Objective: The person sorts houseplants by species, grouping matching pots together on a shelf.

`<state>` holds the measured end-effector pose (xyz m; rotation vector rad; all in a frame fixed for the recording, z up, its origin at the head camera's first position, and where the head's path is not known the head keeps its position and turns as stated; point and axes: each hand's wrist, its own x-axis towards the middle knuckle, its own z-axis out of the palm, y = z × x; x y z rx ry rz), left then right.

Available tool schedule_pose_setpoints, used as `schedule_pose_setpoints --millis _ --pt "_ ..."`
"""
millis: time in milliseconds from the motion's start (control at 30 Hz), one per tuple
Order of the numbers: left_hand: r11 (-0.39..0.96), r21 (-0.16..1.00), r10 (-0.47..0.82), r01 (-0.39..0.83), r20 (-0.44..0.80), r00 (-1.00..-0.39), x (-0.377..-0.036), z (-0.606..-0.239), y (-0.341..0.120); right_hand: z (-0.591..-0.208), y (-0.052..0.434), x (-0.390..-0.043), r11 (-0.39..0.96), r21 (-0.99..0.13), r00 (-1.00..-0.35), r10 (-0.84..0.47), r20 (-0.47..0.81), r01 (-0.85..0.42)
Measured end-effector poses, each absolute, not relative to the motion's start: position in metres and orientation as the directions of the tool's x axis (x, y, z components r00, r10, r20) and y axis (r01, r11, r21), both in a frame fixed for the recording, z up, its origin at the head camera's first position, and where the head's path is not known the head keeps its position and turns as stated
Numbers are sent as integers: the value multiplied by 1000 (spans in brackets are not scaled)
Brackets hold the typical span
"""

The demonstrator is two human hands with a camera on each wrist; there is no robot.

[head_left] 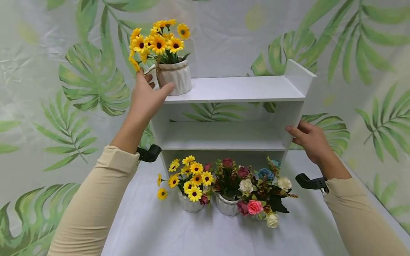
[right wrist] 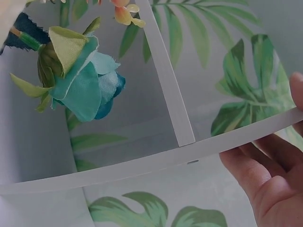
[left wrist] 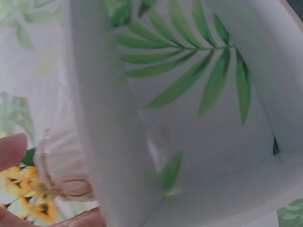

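Note:
A white ribbed pot (head_left: 176,79) of yellow sunflower-like flowers (head_left: 157,43) stands at the left end of the top board. My left hand (head_left: 147,93) holds it, thumb across its front and fingers at its left side. In the left wrist view twine is tied round this pot (left wrist: 66,163). At the right, my right hand (head_left: 310,138) grips the side panel of a white shelf unit (head_left: 237,89), thumb in front and fingers behind. The right wrist view shows the panel's edge (right wrist: 213,142) between that thumb and those fingers.
Below, before the shelf unit, stand a second pot of yellow flowers (head_left: 191,202) and a pot of roses (head_left: 226,205). Pink, white and blue roses (head_left: 254,207) spread to its right; their base is hidden. A leaf-patterned cloth (head_left: 221,46) hangs behind. White cloth (head_left: 179,234) covers the table.

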<state>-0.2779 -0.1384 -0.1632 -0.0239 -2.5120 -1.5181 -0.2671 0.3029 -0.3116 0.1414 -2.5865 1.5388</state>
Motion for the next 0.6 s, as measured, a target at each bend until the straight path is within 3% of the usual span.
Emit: schedule_pose_setpoints --millis 167,400,600 --pt "427 866 -9 260 292 -956 -245 -179 -149 -311 300 -267 462 -875 -988 -22 152 -145" --pt "468 716 108 518 536 -837 -198 -228 -152 -311 300 -266 443 -883 -987 -31 160 -157" --pt "524 643 333 559 450 -829 -168 -301 -158 -310 302 -266 459 -878 -989 -20 144 -137"
